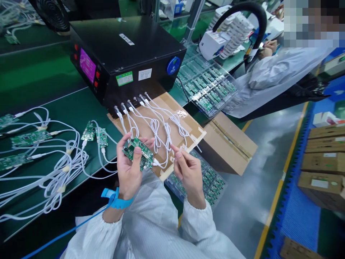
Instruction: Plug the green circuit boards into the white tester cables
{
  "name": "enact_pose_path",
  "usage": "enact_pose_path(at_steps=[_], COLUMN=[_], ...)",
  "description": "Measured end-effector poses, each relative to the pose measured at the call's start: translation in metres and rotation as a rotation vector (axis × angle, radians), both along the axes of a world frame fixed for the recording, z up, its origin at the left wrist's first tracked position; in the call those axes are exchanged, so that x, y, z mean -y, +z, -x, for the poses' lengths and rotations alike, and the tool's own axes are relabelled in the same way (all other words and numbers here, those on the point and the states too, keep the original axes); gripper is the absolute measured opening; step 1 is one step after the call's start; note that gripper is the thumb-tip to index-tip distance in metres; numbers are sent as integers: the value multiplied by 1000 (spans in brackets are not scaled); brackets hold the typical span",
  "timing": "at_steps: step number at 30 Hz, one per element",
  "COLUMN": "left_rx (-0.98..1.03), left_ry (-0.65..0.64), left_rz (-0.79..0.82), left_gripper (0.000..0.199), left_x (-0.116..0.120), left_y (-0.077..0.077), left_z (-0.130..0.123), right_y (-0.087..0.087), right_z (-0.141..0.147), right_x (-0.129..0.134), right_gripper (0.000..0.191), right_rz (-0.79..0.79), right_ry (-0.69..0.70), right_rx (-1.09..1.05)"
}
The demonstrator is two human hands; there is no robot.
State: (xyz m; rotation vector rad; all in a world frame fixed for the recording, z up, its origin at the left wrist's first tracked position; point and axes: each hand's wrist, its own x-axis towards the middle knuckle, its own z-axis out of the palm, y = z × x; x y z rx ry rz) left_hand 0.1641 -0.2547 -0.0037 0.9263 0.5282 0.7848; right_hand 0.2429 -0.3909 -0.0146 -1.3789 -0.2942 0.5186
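Note:
Green circuit boards (pixel 143 153), apparently two overlapping, are gripped in my left hand (pixel 130 172), thumb across the top one. A white cable plug (pixel 156 162) sits at the right edge of these boards. My right hand (pixel 190 172) is just right of them, its fingers curled and the index fingertip close to the bundled white cables (pixel 167 135). Whether it pinches a cable or something small is hidden. Behind the hands, several white cables run from the black tester box (pixel 129 46) over a cardboard sheet (pixel 161 104). A blue wrist strap (pixel 118 199) circles my left wrist.
Cabled boards (pixel 31 137) and tangled white cables (pixel 61 176) lie on the green bench at left. Trays of boards (pixel 210 84) stand right of the box, another tray (pixel 210 180) below my right hand. A carton (pixel 229 144) and a co-worker's sleeve (pixel 269 73) are at right.

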Motion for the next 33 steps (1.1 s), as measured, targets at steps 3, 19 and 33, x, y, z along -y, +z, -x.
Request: enact_pose_path(at_steps=[3, 19, 33], left_rx=[-23, -285, -284], left_ry=[-45, 71, 88], left_rz=[0, -283, -236], left_gripper=[42, 35, 32], left_x=[8, 19, 30], left_y=[-3, -11, -13], left_z=[-1, -5, -9], right_y=[7, 15, 12], right_z=[-10, -8, -5], right_x=[-17, -54, -56], right_gripper=[40, 10, 9], right_rz=[-16, 55, 147], right_ry=[32, -81, -209], right_rx=[73, 617, 832])
